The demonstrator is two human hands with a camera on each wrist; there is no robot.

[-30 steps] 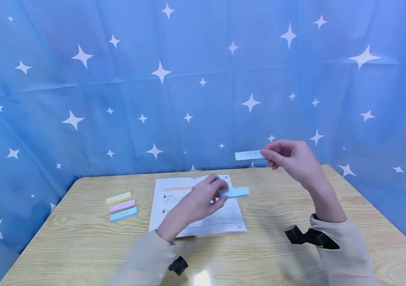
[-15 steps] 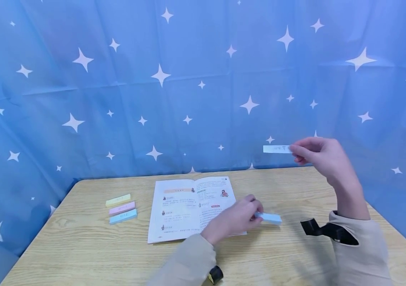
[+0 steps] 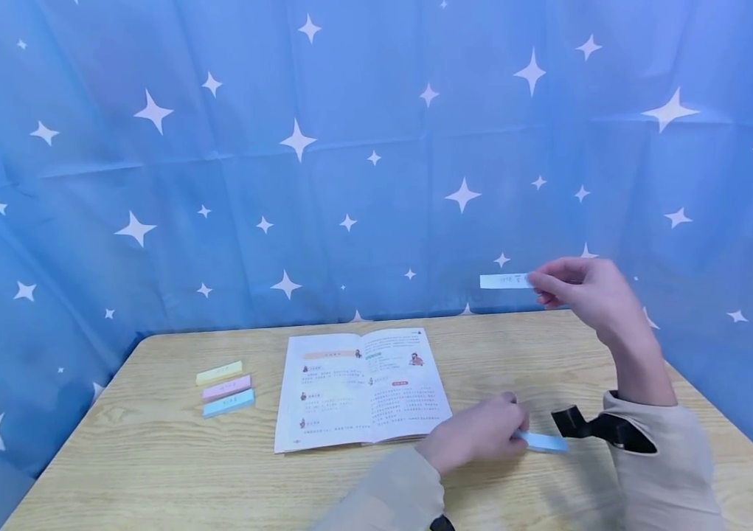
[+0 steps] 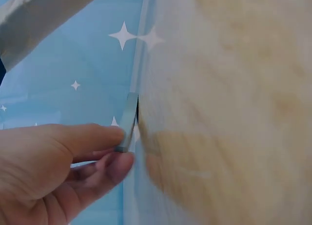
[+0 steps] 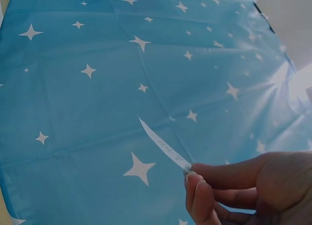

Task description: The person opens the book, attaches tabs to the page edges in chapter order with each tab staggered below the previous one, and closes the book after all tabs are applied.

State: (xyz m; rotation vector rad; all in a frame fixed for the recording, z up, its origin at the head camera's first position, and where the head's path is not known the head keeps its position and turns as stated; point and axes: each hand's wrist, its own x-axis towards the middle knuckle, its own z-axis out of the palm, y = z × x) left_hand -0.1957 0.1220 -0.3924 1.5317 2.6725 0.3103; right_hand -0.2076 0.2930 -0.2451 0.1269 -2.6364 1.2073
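Right of the book, my left hand (image 3: 482, 431) grips one end of a light blue sticky-note pad (image 3: 546, 442), low over the table. The left wrist view shows thumb and fingers pinching the pad (image 4: 129, 115) edge-on, right beside the wooden surface. Raised in front of the curtain, my right hand (image 3: 588, 291) pinches a single pale sticky-note strip (image 3: 501, 281) by its end. Handwriting shows on the strip (image 5: 163, 144), which curves slightly in the right wrist view. An open book (image 3: 336, 391) with printed pages and small cartoon figures lies mid-table.
Left of the book lie a yellow sticky-note pad (image 3: 219, 372), a pink one (image 3: 226, 386) and a blue one (image 3: 228, 403), close together with writing on them. A blue star-patterned curtain (image 3: 376, 88) hangs behind the wooden table (image 3: 150, 457).
My left hand has carried the blue pad from over the book's right page rightward and nearer to me, uncovering the page. My right hand moved right with the strip, then slightly back left.
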